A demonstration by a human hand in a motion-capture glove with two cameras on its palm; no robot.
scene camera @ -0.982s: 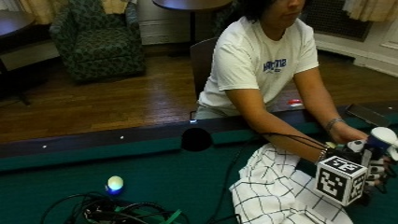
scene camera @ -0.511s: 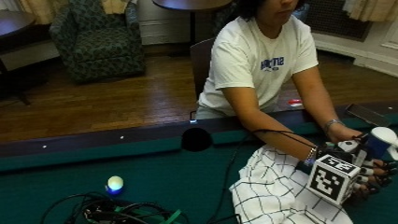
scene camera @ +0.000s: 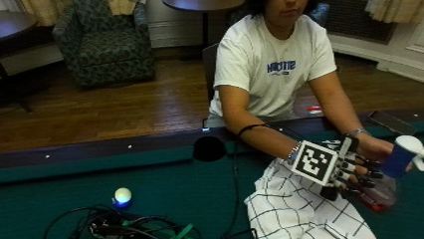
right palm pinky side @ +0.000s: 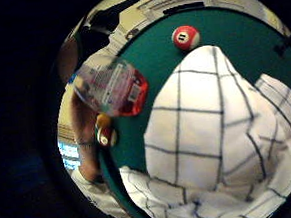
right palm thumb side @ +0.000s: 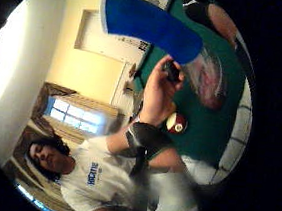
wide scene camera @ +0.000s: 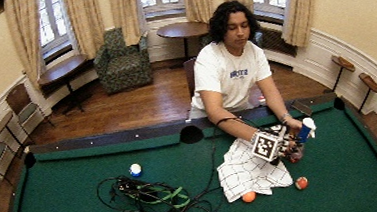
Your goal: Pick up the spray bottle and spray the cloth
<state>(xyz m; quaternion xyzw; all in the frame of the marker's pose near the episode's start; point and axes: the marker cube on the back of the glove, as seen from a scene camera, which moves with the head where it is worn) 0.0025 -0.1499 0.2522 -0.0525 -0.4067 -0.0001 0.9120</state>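
The gloved right hand [scene camera: 344, 169] is curled around the clear body of the spray bottle [scene camera: 387, 177], gripping it just above the worktop [scene camera: 165, 184]. The bare left hand [scene camera: 374, 149] reaches in from behind the bottle and also touches it near the neck. The bottle has a blue and white spray head [scene camera: 404, 154] at the top, and its clear body shows a little red at the base. From the palm, the bottle's body [right palm pinky side: 111, 86] sits close to the hand, with the cloth spread just beside it.

The cloth [scene camera: 298, 214], white with a dark grid pattern, lies bunched on the green felt directly beside the bottle, under the right forearm. A red-striped ball [right palm pinky side: 185, 37] rests on the felt past the far edge of the cloth, and another ball [right palm pinky side: 106, 137] lies near the bottle's base. In the wide outside view, an orange ball [wide scene camera: 249, 197] touches the cloth's near corner and a red ball [wide scene camera: 301, 183] lies just beside it.

Well apart from the bottle, across the felt, sits a tangle of black cables [scene camera: 126, 226] with a pale ball [scene camera: 122, 195] next to it. A corner pocket [scene camera: 209, 148] opens in the rail in front of the seated person.
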